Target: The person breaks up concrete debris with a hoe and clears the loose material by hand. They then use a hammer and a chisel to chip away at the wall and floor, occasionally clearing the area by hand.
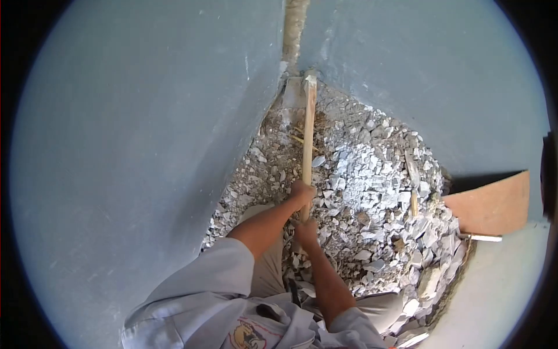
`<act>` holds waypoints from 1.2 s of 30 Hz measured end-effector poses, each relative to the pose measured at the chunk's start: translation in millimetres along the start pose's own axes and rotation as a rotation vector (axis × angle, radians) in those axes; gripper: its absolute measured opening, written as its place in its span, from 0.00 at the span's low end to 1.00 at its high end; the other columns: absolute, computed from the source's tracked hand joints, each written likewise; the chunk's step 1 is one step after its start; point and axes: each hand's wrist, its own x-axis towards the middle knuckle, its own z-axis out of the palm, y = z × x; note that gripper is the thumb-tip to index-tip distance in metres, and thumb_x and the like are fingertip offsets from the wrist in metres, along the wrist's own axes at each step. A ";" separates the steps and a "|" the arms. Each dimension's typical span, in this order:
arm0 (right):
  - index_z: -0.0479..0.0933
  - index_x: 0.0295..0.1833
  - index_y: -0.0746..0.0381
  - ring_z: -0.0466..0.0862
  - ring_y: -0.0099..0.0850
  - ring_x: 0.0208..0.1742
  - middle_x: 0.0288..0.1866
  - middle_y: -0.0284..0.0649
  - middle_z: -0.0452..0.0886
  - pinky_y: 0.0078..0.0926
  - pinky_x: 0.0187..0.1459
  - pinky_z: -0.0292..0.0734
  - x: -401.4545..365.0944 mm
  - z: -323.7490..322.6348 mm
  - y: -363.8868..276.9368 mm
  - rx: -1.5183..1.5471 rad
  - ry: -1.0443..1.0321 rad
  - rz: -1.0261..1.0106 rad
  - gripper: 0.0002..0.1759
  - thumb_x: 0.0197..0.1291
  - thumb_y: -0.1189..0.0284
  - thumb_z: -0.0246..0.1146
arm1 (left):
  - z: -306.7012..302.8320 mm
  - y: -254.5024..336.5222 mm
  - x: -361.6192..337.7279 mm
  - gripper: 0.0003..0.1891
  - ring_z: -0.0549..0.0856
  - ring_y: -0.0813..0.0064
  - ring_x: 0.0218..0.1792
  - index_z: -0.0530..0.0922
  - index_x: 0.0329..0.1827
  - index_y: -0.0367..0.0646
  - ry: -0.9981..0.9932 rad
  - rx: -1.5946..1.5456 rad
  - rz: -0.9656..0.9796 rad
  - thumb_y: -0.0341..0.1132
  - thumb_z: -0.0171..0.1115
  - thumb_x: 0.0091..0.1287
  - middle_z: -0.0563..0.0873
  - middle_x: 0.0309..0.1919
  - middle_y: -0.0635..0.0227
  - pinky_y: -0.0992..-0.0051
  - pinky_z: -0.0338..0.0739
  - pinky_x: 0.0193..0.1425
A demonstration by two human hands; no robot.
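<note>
You're mid-stroke with the hoe [307,139]. Its pale wooden handle runs straight away from you, and the flat blade sits at the far end of the rubble heap [372,192], right at the foot of the corner where the two blue-grey walls [145,145] meet. Your left hand [303,192] has a full closed grip on the handle, and your right hand [305,230] is wrapped shut just nearer you. Dragging back likely calls for a firm, even pull, since the shards look loose and sharp. A plywood board [494,203] leans at the right.
</note>
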 end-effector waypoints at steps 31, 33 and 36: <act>0.81 0.56 0.66 0.89 0.38 0.46 0.44 0.45 0.89 0.37 0.45 0.81 18.6 -30.0 -67.1 -0.162 0.415 -0.701 0.21 0.61 0.67 0.71 | -0.2 88.1 -69.2 0.24 0.89 0.50 0.41 0.72 0.60 0.37 0.352 -0.100 0.923 0.36 0.71 0.65 0.86 0.41 0.48 0.56 0.84 0.46; 0.80 0.54 0.68 0.90 0.42 0.42 0.41 0.47 0.89 0.38 0.41 0.82 -4.4 12.5 32.8 -0.050 0.273 -0.446 0.21 0.61 0.66 0.71 | 26.3 -30.2 -15.9 0.19 0.89 0.56 0.38 0.77 0.57 0.37 0.178 -0.052 0.444 0.33 0.70 0.66 0.87 0.42 0.51 0.59 0.85 0.43; 0.78 0.50 0.67 0.88 0.38 0.32 0.34 0.45 0.86 0.35 0.32 0.80 -35.4 -11.2 31.5 -0.105 0.060 -0.066 0.19 0.63 0.64 0.70 | 28.5 -27.8 -25.3 0.17 0.89 0.59 0.33 0.79 0.54 0.34 -0.031 -0.097 -0.068 0.29 0.69 0.65 0.86 0.34 0.53 0.59 0.84 0.32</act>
